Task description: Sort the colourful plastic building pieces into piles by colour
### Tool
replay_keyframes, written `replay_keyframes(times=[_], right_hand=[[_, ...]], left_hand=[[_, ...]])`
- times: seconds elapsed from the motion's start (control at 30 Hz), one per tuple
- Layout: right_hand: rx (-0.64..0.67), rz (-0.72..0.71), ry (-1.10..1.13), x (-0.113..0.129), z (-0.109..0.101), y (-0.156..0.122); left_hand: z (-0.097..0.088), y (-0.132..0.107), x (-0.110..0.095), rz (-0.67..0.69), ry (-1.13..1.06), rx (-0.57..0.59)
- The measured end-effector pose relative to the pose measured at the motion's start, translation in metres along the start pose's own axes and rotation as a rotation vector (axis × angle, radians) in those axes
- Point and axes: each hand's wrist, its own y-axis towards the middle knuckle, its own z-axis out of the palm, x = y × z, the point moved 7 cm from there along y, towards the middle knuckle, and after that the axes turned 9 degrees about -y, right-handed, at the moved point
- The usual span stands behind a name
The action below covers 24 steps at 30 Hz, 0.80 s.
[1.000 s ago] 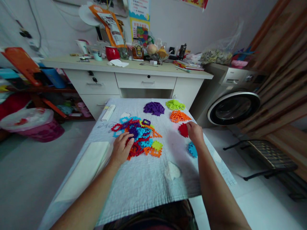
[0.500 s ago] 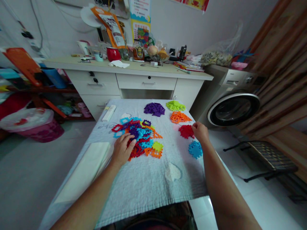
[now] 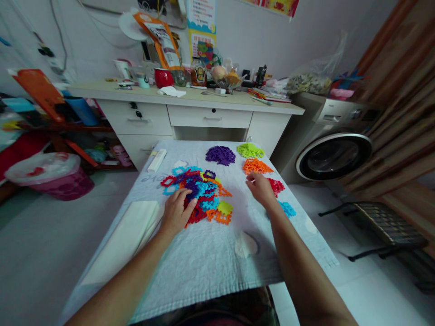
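Note:
My left hand (image 3: 178, 210) rests on the near left side of a mixed pile of plastic interlocking pieces (image 3: 207, 188), thumb apart from the fingers. Red, blue, purple, orange and green pieces overlap there, some hidden under the hand. My right hand (image 3: 261, 188) hovers over the cloth between this pile and the red pile (image 3: 277, 186), its fingers loosely bent, with no piece visible in them. Its wrist and forearm partly cover the red pile and the blue pile (image 3: 288, 208). Farther back sit the orange pile (image 3: 256, 166), the purple pile (image 3: 220, 155) and the yellow-green pile (image 3: 250, 150).
A pale cloth (image 3: 217, 267) covers the table. A long white box (image 3: 157, 160) and a folded white sheet (image 3: 125, 240) lie along its left side. Behind stands a white cabinet (image 3: 210, 118) with a cluttered top; a washing machine (image 3: 335, 140) and a stool (image 3: 384, 222) are to the right.
My right hand has moved left from the red pile toward the middle of the table, and its forearm now covers part of the blue pile. My left hand stays at the mixed pile.

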Motion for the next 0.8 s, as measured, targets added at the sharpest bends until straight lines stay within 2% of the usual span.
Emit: replay_keyframes(times=[0.1, 0.17, 0.23, 0.37, 0.63, 0.8], right_hand=[[0.131, -0.146, 0.029, 0.043, 0.038, -0.008], [0.133, -0.206, 0.022, 0.061, 0.056, -0.014], [0.117, -0.233, 0.004, 0.068, 0.067, -0.017], [0.121, -0.255, -0.043, 0.067, 0.079, -0.020], [0.093, -0.286, 0.004, 0.058, 0.081, -0.019], [0.075, -0.277, 0.088, 0.051, 0.081, -0.021]], left_hand=[[0.000, 0.000, -0.003, 0.008, 0.013, 0.000], [0.000, 0.000, -0.005, 0.017, 0.029, 0.000], [0.000, -0.001, -0.007, 0.028, 0.050, 0.001], [0.001, -0.003, -0.009, 0.034, 0.105, 0.007], [0.004, -0.005, -0.010, 0.038, 0.161, 0.030], [-0.015, 0.012, -0.001, 0.003, 0.155, -0.054]])
